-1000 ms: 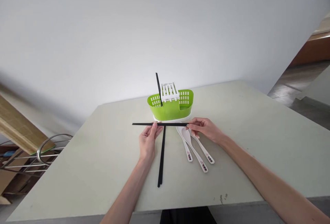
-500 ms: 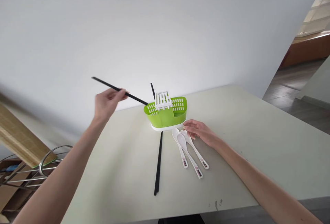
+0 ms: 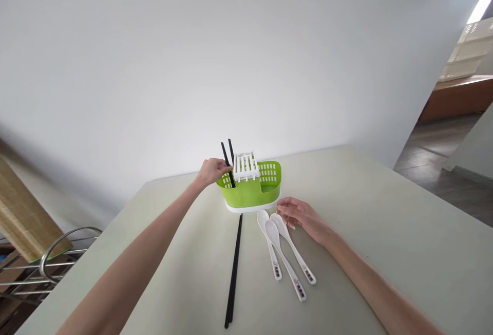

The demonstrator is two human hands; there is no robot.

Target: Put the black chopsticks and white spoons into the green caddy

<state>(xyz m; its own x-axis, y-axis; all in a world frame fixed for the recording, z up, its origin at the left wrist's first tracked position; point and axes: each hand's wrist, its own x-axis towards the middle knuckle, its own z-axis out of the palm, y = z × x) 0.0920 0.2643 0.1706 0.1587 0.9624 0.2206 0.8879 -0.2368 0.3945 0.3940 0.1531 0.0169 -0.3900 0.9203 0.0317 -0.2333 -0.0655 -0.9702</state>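
A green cutlery basket [image 3: 246, 194] with a white base stands near the wall, and a white slatted rack [image 3: 246, 166] tops its middle. My left hand [image 3: 212, 171] pinches black chopsticks [image 3: 226, 156], which stand nearly upright with their lower ends inside the basket's left compartment. Just behind them rises another black chopstick piece [image 3: 230, 149] in the same compartment. My right hand [image 3: 304, 217] rests by the basket's front right corner, fingers loosely bent and apart, holding nothing. Beneath and beside its fingers lie three white spoons [image 3: 283, 253], partly overlapping, handles toward me.
A pair of black chopsticks [image 3: 234, 273] lies on the pale table [image 3: 185, 283] in front of the basket. The white wall [image 3: 246, 68] borders the table's far edge. At left are a metal rack [image 3: 50, 263] and a rolled bamboo-coloured mat [image 3: 29, 211].
My left hand has moved right and brought the slanted chopsticks nearly upright in the basket's left compartment. My right hand stays beside the spoons. The view has tilted up slightly.
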